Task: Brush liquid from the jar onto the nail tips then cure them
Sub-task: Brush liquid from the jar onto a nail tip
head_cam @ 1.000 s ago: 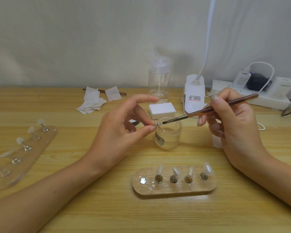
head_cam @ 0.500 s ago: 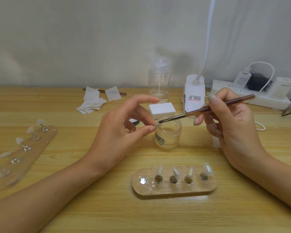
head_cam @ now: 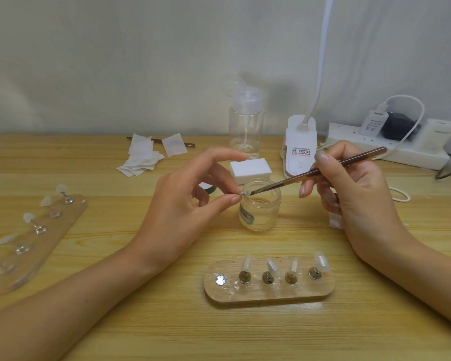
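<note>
over the jar (head_cam: 261, 212), the brush (head_cam: 310, 173) gripped in the right hand (head_cam: 354, 194) drops back onto the tip (head_cam: 245, 193) the left hand (head_cam: 188, 204) pinches, so coating continues.

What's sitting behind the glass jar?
A white rectangular block sits just behind the glass jar, with a clear pump bottle farther back. The left hand covers most of a dark object beside the block.

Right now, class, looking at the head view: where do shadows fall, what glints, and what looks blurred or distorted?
Head view: soft, even light; the pump bottle throws a faint shadow on the wall; metal studs on the near holder glint; the left holder looks blurred and stretched; the pinched nail tip is too small to resolve.
</note>
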Available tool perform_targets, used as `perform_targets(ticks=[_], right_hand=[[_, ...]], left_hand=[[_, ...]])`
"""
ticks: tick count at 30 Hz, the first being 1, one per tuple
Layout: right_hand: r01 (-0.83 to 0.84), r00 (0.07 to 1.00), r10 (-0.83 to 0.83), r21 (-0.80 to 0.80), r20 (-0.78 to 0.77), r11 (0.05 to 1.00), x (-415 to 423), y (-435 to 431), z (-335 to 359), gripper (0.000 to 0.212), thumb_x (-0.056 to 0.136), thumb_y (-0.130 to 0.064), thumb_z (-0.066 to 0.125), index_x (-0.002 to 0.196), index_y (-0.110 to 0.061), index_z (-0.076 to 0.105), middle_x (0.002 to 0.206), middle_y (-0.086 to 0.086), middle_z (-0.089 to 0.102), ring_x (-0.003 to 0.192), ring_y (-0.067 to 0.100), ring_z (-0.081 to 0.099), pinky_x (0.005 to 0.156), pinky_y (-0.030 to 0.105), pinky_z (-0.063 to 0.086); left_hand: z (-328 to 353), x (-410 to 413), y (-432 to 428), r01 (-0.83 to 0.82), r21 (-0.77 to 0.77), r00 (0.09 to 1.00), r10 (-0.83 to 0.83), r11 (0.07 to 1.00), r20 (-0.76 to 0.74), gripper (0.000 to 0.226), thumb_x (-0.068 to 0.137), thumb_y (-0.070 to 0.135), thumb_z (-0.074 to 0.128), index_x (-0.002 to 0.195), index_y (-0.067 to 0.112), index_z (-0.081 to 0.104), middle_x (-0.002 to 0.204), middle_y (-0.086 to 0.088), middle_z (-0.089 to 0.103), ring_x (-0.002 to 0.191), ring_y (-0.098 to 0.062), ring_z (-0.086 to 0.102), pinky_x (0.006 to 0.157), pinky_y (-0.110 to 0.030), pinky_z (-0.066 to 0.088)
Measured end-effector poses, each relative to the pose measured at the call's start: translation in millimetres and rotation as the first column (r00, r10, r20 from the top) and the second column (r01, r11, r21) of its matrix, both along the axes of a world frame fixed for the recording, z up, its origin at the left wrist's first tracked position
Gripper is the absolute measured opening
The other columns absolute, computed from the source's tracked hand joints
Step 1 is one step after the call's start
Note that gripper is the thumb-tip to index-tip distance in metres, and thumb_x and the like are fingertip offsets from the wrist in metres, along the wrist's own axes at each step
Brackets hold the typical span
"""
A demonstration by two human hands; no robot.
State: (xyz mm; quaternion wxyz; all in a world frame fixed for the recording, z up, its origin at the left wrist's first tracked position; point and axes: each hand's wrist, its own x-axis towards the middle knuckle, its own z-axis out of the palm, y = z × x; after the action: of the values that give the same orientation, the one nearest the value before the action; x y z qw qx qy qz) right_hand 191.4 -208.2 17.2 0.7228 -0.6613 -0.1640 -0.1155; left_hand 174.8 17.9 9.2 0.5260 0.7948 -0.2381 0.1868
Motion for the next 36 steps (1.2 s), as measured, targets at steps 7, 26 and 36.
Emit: perform_targets(ticks=[7, 26, 36], right_hand=[[-0.043, 0.999, 0.042, 0.011, 0.03, 0.999, -1.5, 0.8, 0.0, 0.023, 0.093, -0.032, 0.054, 0.079, -0.015, 0.046, 0.063, 0.009, 0.066, 0.046, 0.023, 0.025, 0.041, 0.025, 0.019], [-0.05, 0.996, 0.045, 0.059, 0.078, 0.997, -0.6, -1.6, 1.0, 0.022, 0.093, -0.034, 0.055, 0.078, -0.018, 0.048, 0.062, 0.007, 0.066, 0.043, 0.01, 0.033, 0.04, 0.019, 0.023], [-0.035, 0.997, 0.036, -0.005, 0.076, 0.999, -2.8, 1.7, 2.3, 0.021, 0.091, -0.03, 0.052, 0.078, -0.016, 0.047, 0.062, 0.008, 0.066, 0.048, 0.03, 0.023, 0.041, 0.024, 0.02]], left_hand=[[-0.2, 0.1, 0.1, -0.008, -0.007, 1.0, 0.008, 1.0, -0.01, 0.043, 0.083, 0.012, 0.073, 0.121, 0.03, 0.063, 0.085, 0.008, 0.07, 0.089, -0.02, 0.069, 0.062, -0.04, 0.05], [-1.0, 2.0, 1.9, -0.001, -0.043, 0.999, -0.001, 0.999, -0.045, 0.044, 0.082, 0.014, 0.075, 0.121, 0.03, 0.063, 0.083, 0.006, 0.072, 0.088, -0.017, 0.07, 0.065, -0.042, 0.053], [-0.9, 2.3, 1.2, -0.002, -0.038, 0.999, 0.0, 0.999, -0.045, 0.043, 0.082, 0.014, 0.075, 0.12, 0.031, 0.063, 0.083, 0.007, 0.072, 0.088, -0.018, 0.07, 0.064, -0.043, 0.052]])
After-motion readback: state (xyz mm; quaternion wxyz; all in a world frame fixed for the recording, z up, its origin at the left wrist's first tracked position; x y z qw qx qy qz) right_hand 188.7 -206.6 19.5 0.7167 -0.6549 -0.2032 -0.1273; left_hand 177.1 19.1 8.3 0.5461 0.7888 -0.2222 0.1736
